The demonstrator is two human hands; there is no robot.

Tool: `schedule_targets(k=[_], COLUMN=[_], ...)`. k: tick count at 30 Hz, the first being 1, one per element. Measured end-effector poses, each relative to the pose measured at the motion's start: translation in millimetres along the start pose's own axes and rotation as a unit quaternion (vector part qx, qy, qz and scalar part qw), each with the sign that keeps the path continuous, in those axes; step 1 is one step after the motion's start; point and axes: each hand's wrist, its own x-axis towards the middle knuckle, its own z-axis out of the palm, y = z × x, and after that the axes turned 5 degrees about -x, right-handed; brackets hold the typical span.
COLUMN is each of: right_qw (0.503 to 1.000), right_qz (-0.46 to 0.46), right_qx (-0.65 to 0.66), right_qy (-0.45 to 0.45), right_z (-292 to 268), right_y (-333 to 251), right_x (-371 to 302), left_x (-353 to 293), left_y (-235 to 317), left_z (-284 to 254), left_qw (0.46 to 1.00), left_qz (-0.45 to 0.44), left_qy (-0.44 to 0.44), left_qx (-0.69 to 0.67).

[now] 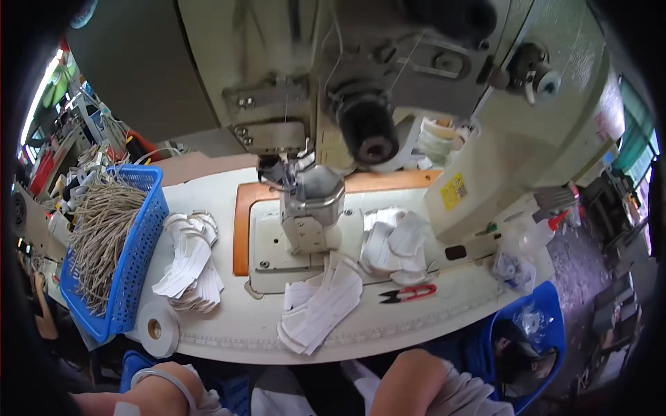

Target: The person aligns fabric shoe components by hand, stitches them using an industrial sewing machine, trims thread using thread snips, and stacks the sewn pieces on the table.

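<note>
My left arm (156, 396), with a pale bangle round it, is at the lower left below the table's front edge. To the right of it, the bent bare part of my right arm (409, 388) shows beside a grey sleeve. The fingers of both hands are hidden, so I cannot tell what they hold. Nearest on the tabletop, a fanned stack of white fabric pieces (322, 305) lies below the sewing machine's post (311, 215). More white pieces (397, 243) rest to the right, behind red-handled thread snips (409, 294). Another stack (191, 260) lies at the left.
A blue basket (139, 277) of beige cords (104, 236) stands at the left, beside a white tape roll (158, 328). The machine head (277, 62) overhangs the white table (243, 340). A red-tipped bottle (538, 236) and blue bin (548, 305) are at the right.
</note>
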Motion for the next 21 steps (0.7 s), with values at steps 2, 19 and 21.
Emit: schedule_targets(k=[2, 19, 21], right_qw=[0.999, 0.913, 0.960], right_qz=[0.014, 0.214, 0.083], right_qx=[0.013, 0.253, 0.055], right_qy=[-0.038, -0.237, -0.262], right_z=[-2.8, 9.4, -8.5], right_y=[3.1, 41.3, 28.6], right_x=[3.7, 5.0, 14.1], left_x=[-1.3, -8.0, -3.9], left_y=[-3.5, -23.5, -18.5], left_z=[11.2, 28.3, 7.5], left_qw=[1.000, 0.995, 0.998], left_qz=[0.008, 0.010, 0.013], left_qy=[0.020, 0.054, 0.038], left_qx=[-0.020, -0.089, -0.054])
